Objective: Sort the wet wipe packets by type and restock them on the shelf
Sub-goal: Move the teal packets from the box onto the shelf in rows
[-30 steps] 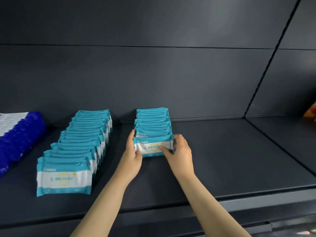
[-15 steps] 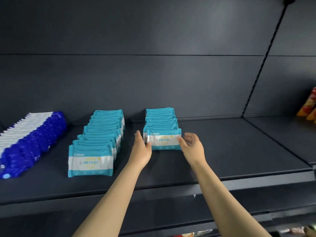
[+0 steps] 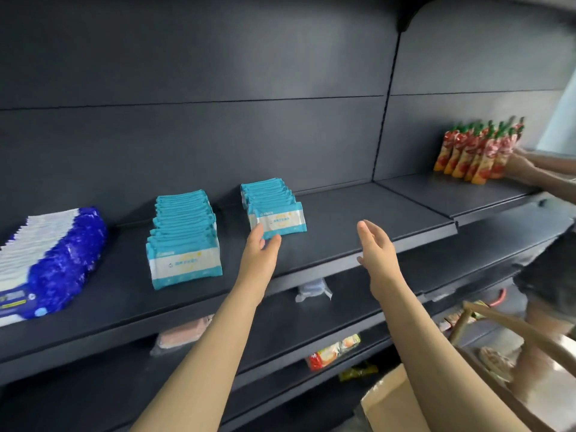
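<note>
Far off to the left of my fingers lies the row of blue-and-white packets (image 3: 62, 260), and nearer, still left of them, the long teal row (image 3: 184, 235). Both look finished to me.

The step in hand is closing off the short teal row (image 3: 268, 198). Its front packet (image 3: 280, 219) stands on edge on the shelf (image 3: 358, 222), leaning back on the packets behind it. My left hand (image 3: 260, 251) is at its lower left corner: the fingers are nearly straight and lie against the left edge, the thumb just under the bottom edge. They touch it rather than clamp it. My right hand (image 3: 375, 247) hangs well to the right of that packet, fingers loose and apart, holding nothing.

Well beyond my right fingers stand red pouches (image 3: 467, 151), with another person's hand (image 3: 517, 165) on them. Below and right of my right wrist is a cardboard box (image 3: 389, 406).

Half a second ago both hands flanked the front packet, fingertips on each side. Now the right has come away to the right, only the left remains on it, and my view has swung rightward so the pouches show fully.

I judge this row is squared up. The next move calls for lifting the left fingers off without tipping the packet, then fetching more stock, probably from down at the right.
</note>
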A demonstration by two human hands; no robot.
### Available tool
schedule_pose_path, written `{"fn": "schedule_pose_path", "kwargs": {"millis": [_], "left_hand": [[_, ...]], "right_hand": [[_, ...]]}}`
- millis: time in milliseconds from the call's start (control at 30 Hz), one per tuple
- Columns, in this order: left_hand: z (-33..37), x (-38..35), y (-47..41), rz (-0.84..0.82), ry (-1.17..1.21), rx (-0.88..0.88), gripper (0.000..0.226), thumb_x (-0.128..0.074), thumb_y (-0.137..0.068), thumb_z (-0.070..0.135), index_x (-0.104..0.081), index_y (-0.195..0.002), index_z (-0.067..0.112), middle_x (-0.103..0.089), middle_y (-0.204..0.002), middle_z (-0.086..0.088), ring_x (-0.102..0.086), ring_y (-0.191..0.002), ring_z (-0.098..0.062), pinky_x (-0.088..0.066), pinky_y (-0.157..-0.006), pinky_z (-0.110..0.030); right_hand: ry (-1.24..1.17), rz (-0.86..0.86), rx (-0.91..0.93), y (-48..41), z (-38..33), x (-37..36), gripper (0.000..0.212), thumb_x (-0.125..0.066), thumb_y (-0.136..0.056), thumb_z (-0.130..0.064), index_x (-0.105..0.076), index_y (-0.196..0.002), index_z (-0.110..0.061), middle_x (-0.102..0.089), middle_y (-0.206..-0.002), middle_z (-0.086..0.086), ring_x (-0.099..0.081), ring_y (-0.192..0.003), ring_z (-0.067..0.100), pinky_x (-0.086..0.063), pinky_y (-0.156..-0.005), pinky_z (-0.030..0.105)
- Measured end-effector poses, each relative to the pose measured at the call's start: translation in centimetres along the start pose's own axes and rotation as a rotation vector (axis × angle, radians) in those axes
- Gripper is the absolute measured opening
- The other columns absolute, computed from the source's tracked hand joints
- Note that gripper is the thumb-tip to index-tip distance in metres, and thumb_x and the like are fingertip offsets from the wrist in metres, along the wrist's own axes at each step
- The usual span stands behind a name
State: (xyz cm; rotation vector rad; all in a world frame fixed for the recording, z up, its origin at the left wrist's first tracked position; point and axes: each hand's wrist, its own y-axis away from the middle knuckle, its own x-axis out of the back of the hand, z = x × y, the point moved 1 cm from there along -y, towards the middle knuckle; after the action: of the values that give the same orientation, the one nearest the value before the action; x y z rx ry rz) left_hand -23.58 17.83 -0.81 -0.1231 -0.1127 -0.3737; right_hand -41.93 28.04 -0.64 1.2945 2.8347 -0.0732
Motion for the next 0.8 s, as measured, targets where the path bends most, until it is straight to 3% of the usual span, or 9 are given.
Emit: {"fn": "schedule_pose_path", "kwargs": {"millis": [100,300,433,600,800], "left_hand": [[-0.1,-1.3,2.9,-0.066,0.057,0.048,0.049,-0.050,-0.101,0.027,-0.037,-0.148,0.025,-0.041,-0.149,0.011,-0.038,-0.137,-0.008,-0.030,-0.105,-0.024],[-1.5,-6.2,6.7,-0.228,0.080,0.110,0.049,-0.052,-0.101,0.024,-0.040,-0.147,0.019,-0.043,-0.150,0.006,-0.043,-0.135,-0.011,-0.033,-0.115,-0.033],[-3.0,-11.0,9.0,-0.336,0.044,0.167,0.044,-0.052,-0.100,0.025,-0.045,-0.144,0.021,-0.048,-0.146,0.004,-0.046,-0.132,-0.014,-0.036,-0.114,-0.038],[-5.7,-18.5,13.3,-0.517,-0.046,0.242,0.045,-0.051,-0.101,0.030,-0.045,-0.144,0.021,-0.049,-0.142,0.008,-0.048,-0.125,-0.010,-0.039,-0.107,-0.030],[-10.6,-28.4,20.9,-0.646,-0.170,0.393,0.044,-0.051,-0.102,0.027,-0.046,-0.144,0.016,-0.049,-0.143,0.001,-0.049,-0.125,-0.014,-0.039,-0.109,-0.035]], "right_hand": [[0.008,0.044,-0.032,3.2,1.3,2.9,0.048,-0.052,-0.098,-0.048,-0.048,-0.141,-0.025,-0.051,-0.137,-0.006,-0.048,-0.122,0.013,-0.042,-0.110,0.043],[0.018,0.175,-0.101,7.7,4.7,9.7,0.053,-0.046,-0.099,-0.052,-0.044,-0.143,-0.024,-0.047,-0.145,-0.002,-0.045,-0.132,0.019,-0.040,-0.103,0.036],[-0.018,0.262,-0.184,10.1,6.8,15.4,0.050,-0.046,-0.100,-0.050,-0.044,-0.142,-0.023,-0.047,-0.143,-0.001,-0.044,-0.133,0.024,-0.041,-0.104,0.039],[-0.049,0.395,-0.267,13.4,10.9,24.2,0.047,-0.048,-0.100,-0.049,-0.051,-0.138,-0.021,-0.056,-0.132,-0.001,-0.051,-0.123,0.021,-0.042,-0.093,0.037],[0.004,0.524,-0.422,19.4,17.6,35.4,0.034,-0.053,-0.098,-0.048,-0.055,-0.126,-0.028,-0.056,-0.125,-0.005,-0.051,-0.122,0.017,-0.041,-0.110,0.044]]}}
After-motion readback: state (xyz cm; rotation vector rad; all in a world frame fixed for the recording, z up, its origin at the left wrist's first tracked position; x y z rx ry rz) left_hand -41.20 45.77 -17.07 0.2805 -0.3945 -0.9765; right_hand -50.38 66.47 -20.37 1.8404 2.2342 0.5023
